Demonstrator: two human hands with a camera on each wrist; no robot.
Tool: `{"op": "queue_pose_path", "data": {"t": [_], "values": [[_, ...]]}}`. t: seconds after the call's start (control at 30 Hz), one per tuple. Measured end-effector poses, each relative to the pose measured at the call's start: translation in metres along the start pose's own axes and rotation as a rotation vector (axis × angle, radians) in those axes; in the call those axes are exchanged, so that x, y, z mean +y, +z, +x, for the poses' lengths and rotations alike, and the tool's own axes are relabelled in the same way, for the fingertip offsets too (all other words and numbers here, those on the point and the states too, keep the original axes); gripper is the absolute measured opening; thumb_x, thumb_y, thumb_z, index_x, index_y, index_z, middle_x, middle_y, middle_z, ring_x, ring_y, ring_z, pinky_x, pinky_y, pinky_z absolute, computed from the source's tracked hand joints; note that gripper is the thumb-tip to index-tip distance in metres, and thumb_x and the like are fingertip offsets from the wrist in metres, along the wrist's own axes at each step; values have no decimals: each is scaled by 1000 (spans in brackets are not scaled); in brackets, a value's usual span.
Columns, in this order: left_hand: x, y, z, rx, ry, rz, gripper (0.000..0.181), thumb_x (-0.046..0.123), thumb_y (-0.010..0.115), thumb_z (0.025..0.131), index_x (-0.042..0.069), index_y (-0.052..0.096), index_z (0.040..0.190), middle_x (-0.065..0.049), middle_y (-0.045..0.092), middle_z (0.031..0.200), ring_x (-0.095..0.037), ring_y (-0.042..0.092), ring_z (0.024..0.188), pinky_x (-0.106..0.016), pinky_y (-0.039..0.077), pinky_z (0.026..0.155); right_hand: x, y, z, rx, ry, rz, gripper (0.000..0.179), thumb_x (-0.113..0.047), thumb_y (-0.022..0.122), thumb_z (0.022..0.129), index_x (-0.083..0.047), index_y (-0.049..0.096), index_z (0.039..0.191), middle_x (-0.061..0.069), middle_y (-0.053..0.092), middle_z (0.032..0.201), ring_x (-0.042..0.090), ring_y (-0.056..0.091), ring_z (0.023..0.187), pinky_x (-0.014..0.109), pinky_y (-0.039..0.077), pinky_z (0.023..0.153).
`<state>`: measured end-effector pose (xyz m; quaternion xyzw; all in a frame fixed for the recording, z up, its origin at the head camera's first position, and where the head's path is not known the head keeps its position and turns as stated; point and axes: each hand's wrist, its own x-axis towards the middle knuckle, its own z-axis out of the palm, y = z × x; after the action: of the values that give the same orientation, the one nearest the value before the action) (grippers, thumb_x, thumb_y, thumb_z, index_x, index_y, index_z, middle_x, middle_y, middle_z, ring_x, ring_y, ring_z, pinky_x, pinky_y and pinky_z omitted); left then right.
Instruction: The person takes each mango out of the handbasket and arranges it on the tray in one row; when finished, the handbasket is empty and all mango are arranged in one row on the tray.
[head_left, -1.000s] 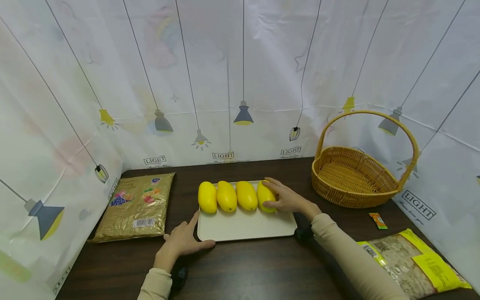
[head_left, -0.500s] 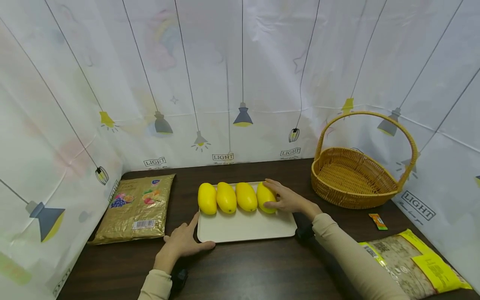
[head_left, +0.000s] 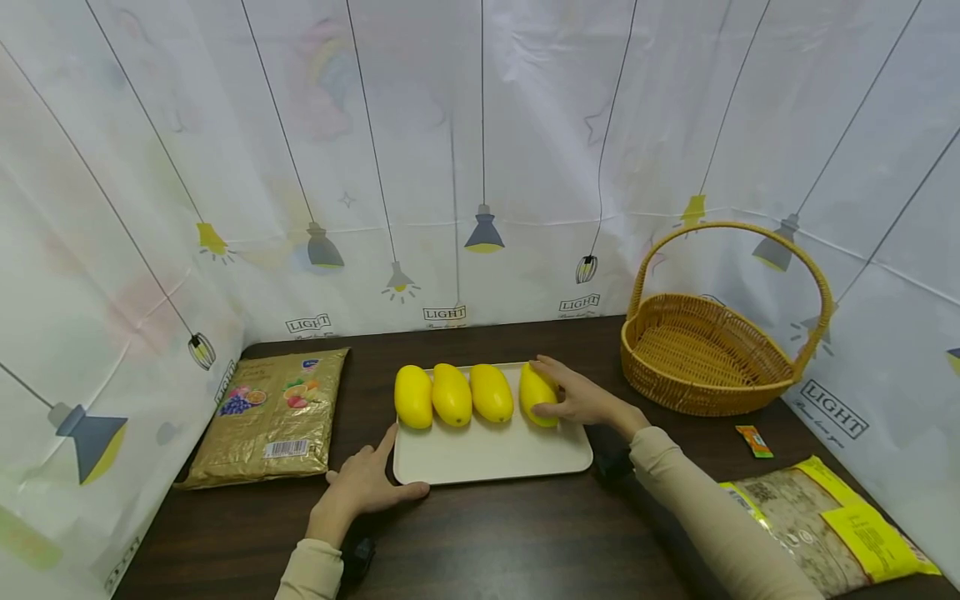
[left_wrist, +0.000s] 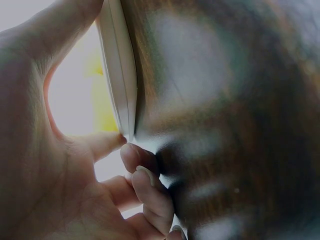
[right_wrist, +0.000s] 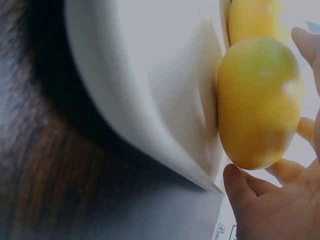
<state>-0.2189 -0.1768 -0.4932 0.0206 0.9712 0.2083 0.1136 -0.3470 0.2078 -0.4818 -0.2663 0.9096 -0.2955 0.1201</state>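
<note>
Several yellow mangoes lie in a row along the far side of a cream rectangular tray (head_left: 487, 458). My right hand (head_left: 581, 400) curves round the rightmost mango (head_left: 537, 396), which still rests on the tray; in the right wrist view this mango (right_wrist: 260, 102) sits between thumb and fingers. A narrow gap parts it from the neighbouring mango (head_left: 492, 393). At the tray's near left corner is my left hand (head_left: 363, 479), its index finger and thumb spread along two edges. The left wrist view shows both touching the tray rim (left_wrist: 120, 65), the other fingers bent beneath.
A wicker basket (head_left: 708, 400) with a tall handle stands at the back right. A small orange-green packet (head_left: 754, 442) and a yellow-clear bag (head_left: 817, 525) lie in front of it. A gold bag (head_left: 273, 417) lies at left. A printed curtain (head_left: 525, 167) hangs behind the table.
The rightmost mango has shifted slightly to the right along with my right hand, and a gap has opened beside it. My left hand and the tray have stayed put.
</note>
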Motion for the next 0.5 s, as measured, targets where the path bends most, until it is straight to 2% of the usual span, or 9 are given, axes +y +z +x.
{"op": "queue_pose_path", "data": {"t": [0.27, 0.5], "values": [[0, 0, 1, -4, 0, 4, 117, 76, 73, 70, 28, 19, 162, -30, 52, 144, -53, 55, 125, -88, 28, 93, -2, -4, -9, 71, 19, -10, 91, -52, 71, 90, -15, 27, 160, 15, 17, 169, 42, 21, 155, 67, 23, 120], [-3, -2, 1, -19, -1, 6, 116, 76, 72, 72, 27, 18, 162, -32, 49, 147, -54, 52, 129, -88, 28, 94, -11, -12, -20, 149, 60, -88, 93, -61, 65, 90, -12, 28, 160, 16, 23, 167, 42, 26, 153, 67, 27, 118]]}}
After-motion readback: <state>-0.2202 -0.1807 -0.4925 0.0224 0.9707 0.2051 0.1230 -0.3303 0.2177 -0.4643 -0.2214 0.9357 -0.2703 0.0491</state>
